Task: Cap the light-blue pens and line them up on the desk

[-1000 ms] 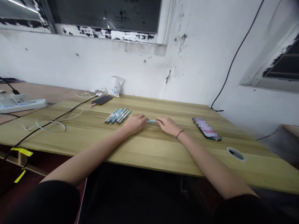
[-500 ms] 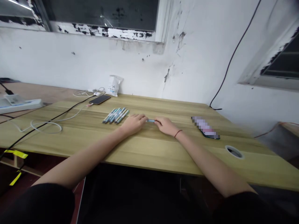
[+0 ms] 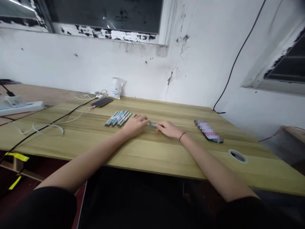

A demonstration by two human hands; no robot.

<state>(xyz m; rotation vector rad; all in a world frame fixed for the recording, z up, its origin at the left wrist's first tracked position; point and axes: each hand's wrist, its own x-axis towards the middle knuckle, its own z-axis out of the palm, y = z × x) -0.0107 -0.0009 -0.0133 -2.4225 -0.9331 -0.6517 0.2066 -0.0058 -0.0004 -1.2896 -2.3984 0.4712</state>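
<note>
Blue pen (image 3: 152, 124) between both hands' fingers (image 3: 145, 121)

The slim pale blue pen (image 3: 152, 124) at centre looks like smooth, glossy plastic. The long yellow-brown wooden tabletop (image 3: 166, 159) is smooth and matt, while the white painted wall (image 3: 143, 73) above looks rough and chipped.

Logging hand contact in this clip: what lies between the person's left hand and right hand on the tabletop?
In the head view, a small light-blue pen lies between the left hand and the right hand, its ends at both hands' fingertips.
</note>
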